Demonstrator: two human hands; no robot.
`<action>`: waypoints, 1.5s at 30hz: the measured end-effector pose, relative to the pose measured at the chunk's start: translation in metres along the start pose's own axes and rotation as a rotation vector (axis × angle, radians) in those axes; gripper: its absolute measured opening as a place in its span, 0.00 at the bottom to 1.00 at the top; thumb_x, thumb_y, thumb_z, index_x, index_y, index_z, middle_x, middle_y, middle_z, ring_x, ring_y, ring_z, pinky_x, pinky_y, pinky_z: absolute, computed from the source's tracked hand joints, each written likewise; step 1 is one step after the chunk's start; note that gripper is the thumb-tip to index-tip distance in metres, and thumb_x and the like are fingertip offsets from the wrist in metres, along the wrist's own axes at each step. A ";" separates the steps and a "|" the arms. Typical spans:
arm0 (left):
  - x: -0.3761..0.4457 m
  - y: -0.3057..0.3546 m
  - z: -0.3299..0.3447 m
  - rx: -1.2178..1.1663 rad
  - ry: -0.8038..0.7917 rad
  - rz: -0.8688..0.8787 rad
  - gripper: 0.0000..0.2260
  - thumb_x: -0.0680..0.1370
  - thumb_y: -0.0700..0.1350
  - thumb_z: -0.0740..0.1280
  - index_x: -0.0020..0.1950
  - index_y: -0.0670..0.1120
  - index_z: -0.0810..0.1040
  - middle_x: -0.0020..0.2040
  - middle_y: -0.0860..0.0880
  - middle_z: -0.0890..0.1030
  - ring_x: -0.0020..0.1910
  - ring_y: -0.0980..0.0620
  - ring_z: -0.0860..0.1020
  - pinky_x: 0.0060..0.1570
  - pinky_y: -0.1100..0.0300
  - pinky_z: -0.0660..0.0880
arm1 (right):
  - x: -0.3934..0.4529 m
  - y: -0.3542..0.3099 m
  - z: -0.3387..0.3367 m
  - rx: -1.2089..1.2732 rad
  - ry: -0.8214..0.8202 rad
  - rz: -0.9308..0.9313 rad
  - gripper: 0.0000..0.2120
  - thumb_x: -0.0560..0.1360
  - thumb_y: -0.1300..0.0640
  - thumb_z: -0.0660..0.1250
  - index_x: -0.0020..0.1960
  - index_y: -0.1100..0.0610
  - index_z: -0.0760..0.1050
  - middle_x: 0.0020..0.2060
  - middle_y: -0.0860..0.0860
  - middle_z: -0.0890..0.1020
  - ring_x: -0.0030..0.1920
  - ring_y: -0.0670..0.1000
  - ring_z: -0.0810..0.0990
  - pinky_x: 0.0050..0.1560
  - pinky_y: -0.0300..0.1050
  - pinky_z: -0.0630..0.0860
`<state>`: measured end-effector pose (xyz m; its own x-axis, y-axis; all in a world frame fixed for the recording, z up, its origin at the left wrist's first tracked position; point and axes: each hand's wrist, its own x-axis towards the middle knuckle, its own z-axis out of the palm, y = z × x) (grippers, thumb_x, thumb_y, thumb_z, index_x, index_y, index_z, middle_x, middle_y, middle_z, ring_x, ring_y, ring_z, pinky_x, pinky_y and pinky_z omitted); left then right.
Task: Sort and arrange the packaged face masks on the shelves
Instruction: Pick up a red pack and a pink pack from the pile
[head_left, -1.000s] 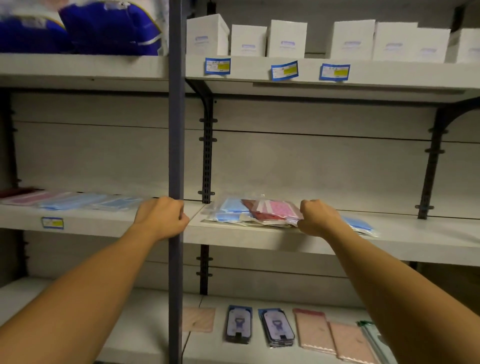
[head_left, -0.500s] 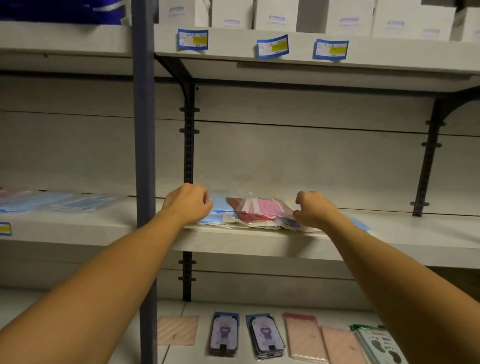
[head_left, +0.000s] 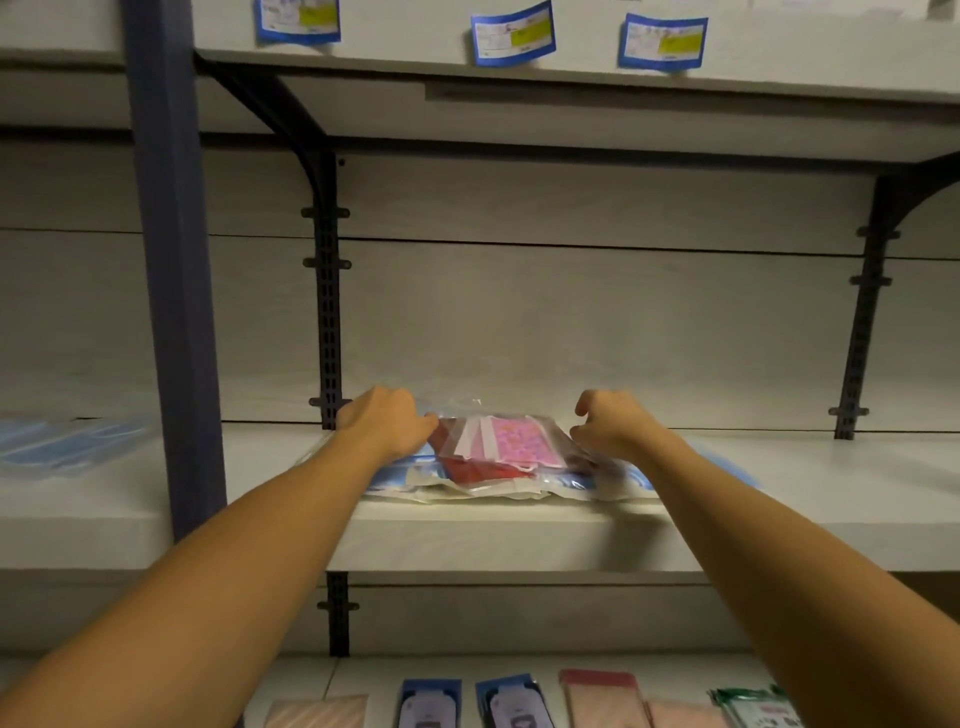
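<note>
left hand (head_left: 387, 423): fingers curled on the pile's left edge
right hand (head_left: 615, 423): half-open, fingertips pinching the plastic
mask packs (head_left: 511, 457): mid-frame, on middle shelf (head_left: 519, 535)
tip: square edges together, press flat, avoid sliding packs off the front

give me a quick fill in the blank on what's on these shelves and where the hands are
1. The top packet in the pile between the hands holds a ____ patterned mask.
2. The left hand and right hand sit at opposite ____ of that pile.
3. The upper shelf edge carries ____ blue-bordered price labels.
4. The pile rests on the ____ shelf.

Missing words: pink; sides; three; middle
</note>
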<state>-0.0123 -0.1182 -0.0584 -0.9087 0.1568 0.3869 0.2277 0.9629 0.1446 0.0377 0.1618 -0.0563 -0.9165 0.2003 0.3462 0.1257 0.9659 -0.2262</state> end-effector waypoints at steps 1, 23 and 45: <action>0.004 0.004 0.003 -0.004 -0.006 -0.014 0.22 0.79 0.65 0.58 0.39 0.47 0.74 0.49 0.44 0.81 0.45 0.43 0.78 0.42 0.56 0.73 | 0.004 0.001 0.003 -0.002 -0.011 -0.003 0.21 0.75 0.51 0.66 0.66 0.57 0.76 0.59 0.56 0.82 0.59 0.58 0.78 0.56 0.47 0.77; 0.056 0.003 0.057 -0.706 0.298 -0.113 0.03 0.82 0.42 0.65 0.55 0.46 0.74 0.40 0.46 0.80 0.39 0.51 0.76 0.35 0.61 0.68 | 0.086 0.034 0.055 0.547 -0.118 0.019 0.14 0.74 0.59 0.75 0.58 0.55 0.80 0.46 0.52 0.83 0.42 0.49 0.82 0.43 0.41 0.78; 0.056 -0.004 0.054 -0.957 0.170 -0.188 0.09 0.74 0.41 0.74 0.51 0.52 0.84 0.49 0.50 0.85 0.45 0.50 0.84 0.45 0.56 0.79 | 0.075 0.020 0.040 0.601 -0.257 0.030 0.21 0.70 0.50 0.80 0.57 0.59 0.80 0.40 0.50 0.80 0.39 0.50 0.77 0.37 0.40 0.72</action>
<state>-0.0829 -0.1015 -0.0863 -0.9139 -0.0860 0.3967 0.3396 0.3734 0.8633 -0.0435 0.1896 -0.0714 -0.9868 0.1080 0.1204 -0.0138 0.6858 -0.7277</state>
